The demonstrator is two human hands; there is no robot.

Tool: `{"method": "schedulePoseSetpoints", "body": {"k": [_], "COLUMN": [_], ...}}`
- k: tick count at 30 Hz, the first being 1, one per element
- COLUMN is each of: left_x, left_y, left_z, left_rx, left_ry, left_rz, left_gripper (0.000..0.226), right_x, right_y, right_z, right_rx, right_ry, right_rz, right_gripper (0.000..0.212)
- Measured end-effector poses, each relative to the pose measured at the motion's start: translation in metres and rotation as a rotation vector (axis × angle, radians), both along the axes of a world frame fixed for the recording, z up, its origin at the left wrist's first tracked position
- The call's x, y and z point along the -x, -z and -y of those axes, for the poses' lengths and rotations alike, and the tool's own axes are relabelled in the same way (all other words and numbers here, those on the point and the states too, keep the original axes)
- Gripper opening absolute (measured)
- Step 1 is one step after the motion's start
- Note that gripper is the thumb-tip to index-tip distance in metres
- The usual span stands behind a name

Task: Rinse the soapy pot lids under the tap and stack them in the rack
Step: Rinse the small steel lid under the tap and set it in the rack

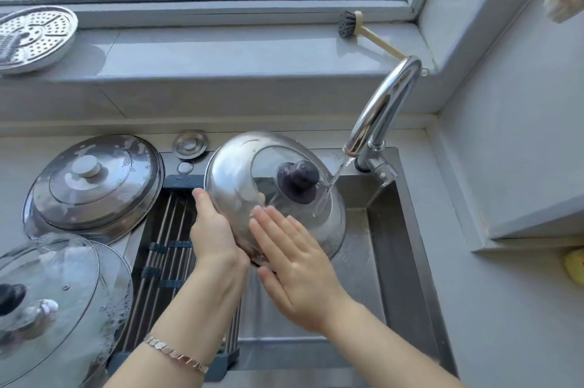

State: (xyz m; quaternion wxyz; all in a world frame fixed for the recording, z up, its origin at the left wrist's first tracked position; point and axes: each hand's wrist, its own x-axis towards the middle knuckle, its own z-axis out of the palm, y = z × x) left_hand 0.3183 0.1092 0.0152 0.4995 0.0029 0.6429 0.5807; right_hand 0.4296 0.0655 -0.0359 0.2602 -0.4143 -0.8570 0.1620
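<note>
My left hand (210, 229) grips the lid (240, 172) by its rim at the lid's 8 o'clock, thumb on the dome and fingers curled out of sight behind. My right hand (297, 267) lies flat and uncurled on the dome at 6 o'clock, fingertips just below the knob (297, 180). Nearest me, at 8 o'clock from the hands, a glass lid (47, 277) rests on the counter with suds at its edge. The rack (164, 245) lies under my left wrist, at 9 o'clock from the lid, and nothing shows on its visible bars. The lid hangs tilted over the sink (398, 229), knob towards me, and the water (335, 179) strikes it at 3 o'clock, just beside the knob. Further off at 10 o'clock a steel lid (94, 179), streaked with foam, sits beside the rack. The tap (385, 109) arches in from 2 o'clock. On the sill beyond lie a brush (350, 24) at 1 o'clock and a steamer plate (31, 37) at 10 o'clock. I judge this the rinse of the first lid. Next I should turn it so the stream sweeps the whole dome and the underside, then swing it to 9 o'clock onto the rack without the wet rim slipping.
</note>
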Motion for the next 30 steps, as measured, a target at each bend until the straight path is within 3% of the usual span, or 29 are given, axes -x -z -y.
{"method": "schedulePoseSetpoints", "body": {"k": [5, 7, 11, 15, 21, 25, 30], "left_x": [-0.009, -0.018, -0.022, -0.026, -0.027, -0.033, -0.030], "left_y": [-0.008, -0.011, -0.011, -0.010, -0.005, -0.012, -0.008], "left_z": [0.006, 0.008, 0.008, 0.011, 0.011, 0.014, 0.012], "left_rx": [0.021, 0.033, 0.051, 0.010, 0.030, 0.045, 0.063], "left_ry": [-0.138, -0.179, -0.176, -0.143, -0.129, -0.106, -0.106], "left_rz": [-0.033, -0.026, 0.008, -0.031, -0.019, -0.035, -0.010], "left_gripper": [0.038, 0.036, 0.045, 0.049, 0.056, 0.041, 0.049], "right_x": [-0.020, -0.003, 0.008, -0.021, 0.003, -0.023, 0.002], "right_y": [0.007, -0.008, -0.017, -0.006, -0.015, 0.003, -0.013], "right_z": [-0.013, -0.005, 0.004, -0.047, -0.002, -0.036, 0.002], "right_rx": [0.442, 0.480, 0.375, 0.792, 0.581, 0.892, 0.587], "right_ry": [0.452, 0.517, 0.400, 0.720, 0.492, 0.755, 0.501], "right_rz": [-0.233, -0.201, -0.090, -0.170, -0.058, -0.186, -0.054], "right_gripper": [0.076, 0.082, 0.082, 0.065, 0.089, 0.064, 0.090]}}
